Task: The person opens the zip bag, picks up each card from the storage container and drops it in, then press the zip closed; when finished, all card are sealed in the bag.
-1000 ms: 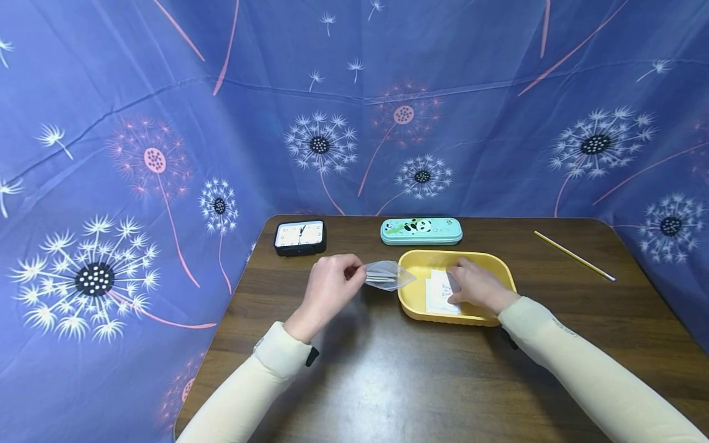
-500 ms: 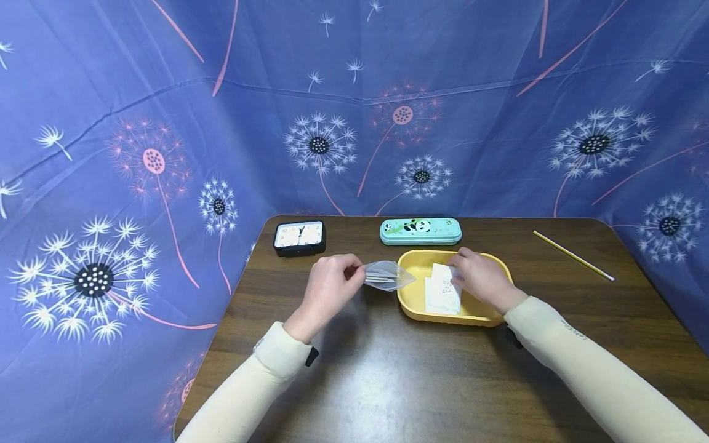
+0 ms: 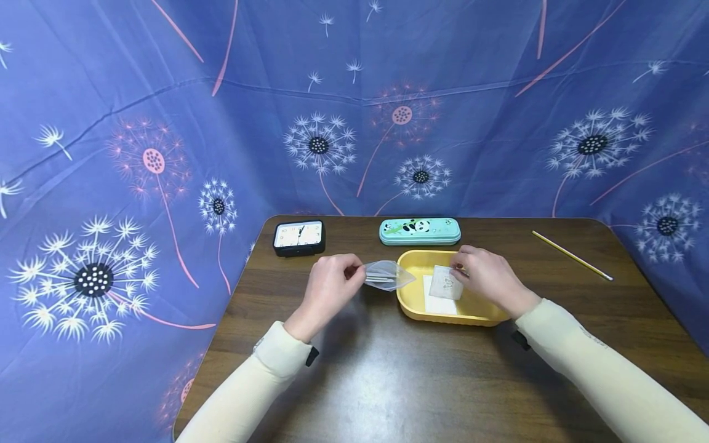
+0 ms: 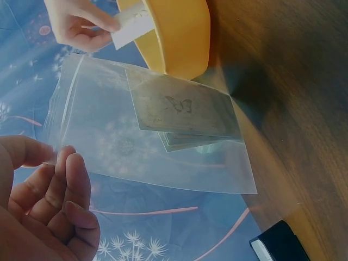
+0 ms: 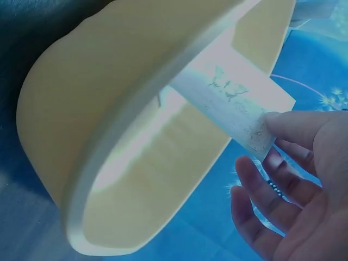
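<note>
My left hand [image 3: 334,282] pinches the edge of a clear zip bag [image 4: 109,119] between thumb and fingers, left of the yellow basin. Several cards with a butterfly print [image 4: 179,106] lie inside that bag. Over the basin, my right hand [image 3: 490,275] pinches a small white card [image 5: 234,95] by its corner; a butterfly drawing shows on its face. Beneath it, another white card [image 3: 437,303] lies on the floor of the yellow basin [image 3: 412,307]. How many cards lie there is hidden.
Behind the basin sits a turquoise pencil case with a panda [image 3: 420,232]. A black-framed clock [image 3: 299,238] stands at the back left of the wooden table [image 3: 365,381]. A yellow pencil [image 3: 572,255] lies at the right.
My right hand has lifted the white card up from the other one in the basin and drawn slightly back to the right. The left hand and bag have stayed in place.
</note>
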`<action>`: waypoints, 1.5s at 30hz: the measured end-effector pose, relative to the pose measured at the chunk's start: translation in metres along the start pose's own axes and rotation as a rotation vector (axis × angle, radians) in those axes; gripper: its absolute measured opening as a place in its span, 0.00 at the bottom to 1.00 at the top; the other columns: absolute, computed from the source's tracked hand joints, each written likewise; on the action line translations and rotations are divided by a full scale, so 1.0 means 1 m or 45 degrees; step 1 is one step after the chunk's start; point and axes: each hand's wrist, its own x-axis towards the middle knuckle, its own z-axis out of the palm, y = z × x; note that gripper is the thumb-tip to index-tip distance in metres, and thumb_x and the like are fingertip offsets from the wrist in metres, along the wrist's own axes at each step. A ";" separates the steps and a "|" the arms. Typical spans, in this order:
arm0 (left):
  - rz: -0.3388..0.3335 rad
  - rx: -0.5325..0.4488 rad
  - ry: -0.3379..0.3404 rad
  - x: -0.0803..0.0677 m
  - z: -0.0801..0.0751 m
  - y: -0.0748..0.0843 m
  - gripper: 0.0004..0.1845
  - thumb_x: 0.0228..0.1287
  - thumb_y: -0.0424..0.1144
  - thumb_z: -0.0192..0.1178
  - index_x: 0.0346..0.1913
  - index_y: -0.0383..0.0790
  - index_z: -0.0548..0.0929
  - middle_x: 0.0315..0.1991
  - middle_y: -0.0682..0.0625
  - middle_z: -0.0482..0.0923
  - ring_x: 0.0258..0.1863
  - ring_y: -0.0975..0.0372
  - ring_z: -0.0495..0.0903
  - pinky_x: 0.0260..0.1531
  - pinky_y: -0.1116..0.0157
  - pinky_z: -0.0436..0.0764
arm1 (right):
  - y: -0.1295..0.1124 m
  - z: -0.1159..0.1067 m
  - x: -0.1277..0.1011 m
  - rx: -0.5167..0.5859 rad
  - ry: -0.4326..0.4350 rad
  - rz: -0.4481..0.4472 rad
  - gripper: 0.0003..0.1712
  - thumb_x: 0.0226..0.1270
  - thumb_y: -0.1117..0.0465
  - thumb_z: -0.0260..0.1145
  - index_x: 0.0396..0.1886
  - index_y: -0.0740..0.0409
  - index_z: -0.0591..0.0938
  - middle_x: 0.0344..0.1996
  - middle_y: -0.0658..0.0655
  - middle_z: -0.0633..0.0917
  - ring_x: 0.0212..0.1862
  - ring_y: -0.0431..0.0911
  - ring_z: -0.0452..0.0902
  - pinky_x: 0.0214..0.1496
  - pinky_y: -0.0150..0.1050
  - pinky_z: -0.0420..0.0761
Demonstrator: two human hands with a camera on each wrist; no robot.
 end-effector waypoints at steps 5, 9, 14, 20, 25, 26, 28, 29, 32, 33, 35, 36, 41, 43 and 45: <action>-0.001 0.002 -0.001 0.000 0.000 0.000 0.08 0.64 0.34 0.64 0.29 0.48 0.89 0.20 0.62 0.77 0.19 0.68 0.73 0.25 0.65 0.74 | -0.007 -0.009 0.000 0.002 -0.013 0.018 0.03 0.63 0.65 0.75 0.35 0.54 0.89 0.33 0.50 0.83 0.28 0.44 0.77 0.29 0.47 0.80; 0.001 0.008 0.004 0.001 0.000 0.000 0.08 0.64 0.34 0.64 0.29 0.49 0.89 0.20 0.62 0.77 0.19 0.68 0.73 0.25 0.65 0.74 | -0.013 -0.020 0.002 0.012 0.013 0.026 0.03 0.64 0.64 0.74 0.36 0.53 0.90 0.36 0.51 0.85 0.29 0.44 0.77 0.30 0.47 0.80; -0.006 0.004 -0.004 0.001 -0.001 0.000 0.08 0.64 0.34 0.64 0.30 0.49 0.89 0.20 0.62 0.77 0.19 0.68 0.73 0.25 0.65 0.74 | -0.022 -0.036 0.007 0.018 0.125 -0.027 0.03 0.64 0.63 0.73 0.37 0.52 0.90 0.37 0.49 0.85 0.31 0.44 0.78 0.29 0.46 0.79; 0.003 -0.001 0.003 0.002 -0.001 0.000 0.07 0.65 0.35 0.65 0.30 0.48 0.89 0.20 0.62 0.78 0.18 0.68 0.73 0.24 0.65 0.74 | -0.037 -0.055 0.012 0.031 0.333 -0.141 0.03 0.64 0.63 0.74 0.37 0.53 0.90 0.34 0.47 0.84 0.30 0.43 0.77 0.27 0.44 0.76; 0.010 0.001 0.012 0.002 -0.001 0.000 0.07 0.65 0.35 0.65 0.30 0.48 0.89 0.20 0.62 0.77 0.18 0.68 0.72 0.24 0.65 0.73 | -0.053 -0.070 0.013 0.111 0.495 -0.242 0.03 0.64 0.64 0.74 0.36 0.53 0.89 0.34 0.47 0.85 0.34 0.42 0.81 0.31 0.45 0.80; 0.009 0.000 0.013 0.002 -0.001 0.001 0.07 0.65 0.35 0.65 0.30 0.48 0.89 0.20 0.62 0.77 0.18 0.68 0.72 0.24 0.65 0.73 | -0.057 -0.072 0.013 0.132 0.517 -0.259 0.03 0.64 0.64 0.73 0.36 0.53 0.89 0.35 0.47 0.85 0.36 0.42 0.81 0.33 0.45 0.80; 0.006 -0.003 0.013 0.002 -0.001 0.001 0.07 0.65 0.35 0.65 0.30 0.48 0.89 0.20 0.62 0.77 0.18 0.68 0.72 0.24 0.65 0.73 | -0.065 -0.076 0.013 0.179 0.555 -0.297 0.03 0.65 0.64 0.72 0.36 0.53 0.88 0.36 0.47 0.85 0.38 0.41 0.81 0.35 0.44 0.81; 0.004 -0.005 0.012 0.002 -0.002 0.001 0.07 0.65 0.35 0.65 0.30 0.48 0.89 0.20 0.62 0.77 0.18 0.68 0.72 0.24 0.65 0.73 | -0.069 -0.077 0.013 0.198 0.575 -0.320 0.02 0.65 0.64 0.71 0.37 0.53 0.88 0.36 0.48 0.85 0.38 0.41 0.81 0.37 0.44 0.82; -0.002 -0.010 0.010 0.002 -0.002 0.001 0.08 0.65 0.35 0.65 0.30 0.48 0.90 0.20 0.62 0.77 0.18 0.68 0.73 0.24 0.65 0.74 | -0.079 -0.080 0.013 0.246 0.623 -0.389 0.04 0.67 0.62 0.68 0.37 0.54 0.88 0.36 0.48 0.86 0.40 0.42 0.81 0.40 0.44 0.82; -0.002 -0.012 0.010 0.001 -0.002 0.001 0.08 0.65 0.34 0.65 0.30 0.48 0.90 0.20 0.62 0.78 0.18 0.68 0.73 0.24 0.65 0.74 | -0.082 -0.080 0.013 0.255 0.639 -0.412 0.04 0.68 0.62 0.67 0.37 0.54 0.88 0.36 0.48 0.86 0.40 0.43 0.82 0.41 0.44 0.81; -0.002 -0.013 0.007 0.001 -0.002 0.001 0.08 0.66 0.34 0.64 0.31 0.48 0.90 0.20 0.62 0.78 0.19 0.68 0.73 0.24 0.65 0.74 | -0.087 -0.079 0.012 0.277 0.665 -0.446 0.05 0.68 0.61 0.66 0.37 0.54 0.88 0.36 0.48 0.86 0.40 0.43 0.82 0.42 0.43 0.81; 0.000 -0.014 0.006 0.001 -0.002 0.001 0.08 0.66 0.34 0.64 0.31 0.48 0.90 0.21 0.62 0.78 0.19 0.68 0.73 0.24 0.65 0.74 | -0.088 -0.078 0.012 0.289 0.672 -0.456 0.05 0.68 0.61 0.66 0.37 0.54 0.88 0.36 0.48 0.86 0.41 0.43 0.82 0.42 0.43 0.81; 0.004 -0.012 0.012 0.001 -0.001 0.000 0.08 0.65 0.34 0.64 0.30 0.48 0.90 0.20 0.62 0.78 0.18 0.68 0.73 0.25 0.64 0.74 | -0.094 -0.065 0.010 0.326 0.669 -0.474 0.06 0.71 0.59 0.66 0.37 0.54 0.88 0.36 0.47 0.85 0.40 0.43 0.82 0.42 0.41 0.80; 0.002 -0.011 0.013 0.001 -0.001 0.000 0.08 0.65 0.34 0.64 0.30 0.48 0.89 0.20 0.62 0.78 0.18 0.68 0.73 0.25 0.64 0.74 | -0.095 -0.058 0.008 0.322 0.652 -0.473 0.04 0.69 0.60 0.68 0.38 0.53 0.88 0.37 0.46 0.86 0.40 0.43 0.82 0.41 0.41 0.81; -0.001 -0.011 0.011 0.001 -0.001 0.000 0.08 0.66 0.35 0.64 0.30 0.48 0.89 0.20 0.62 0.78 0.18 0.68 0.73 0.25 0.65 0.74 | -0.096 -0.050 0.007 0.319 0.624 -0.466 0.02 0.66 0.62 0.71 0.37 0.52 0.89 0.37 0.46 0.85 0.40 0.42 0.82 0.39 0.41 0.81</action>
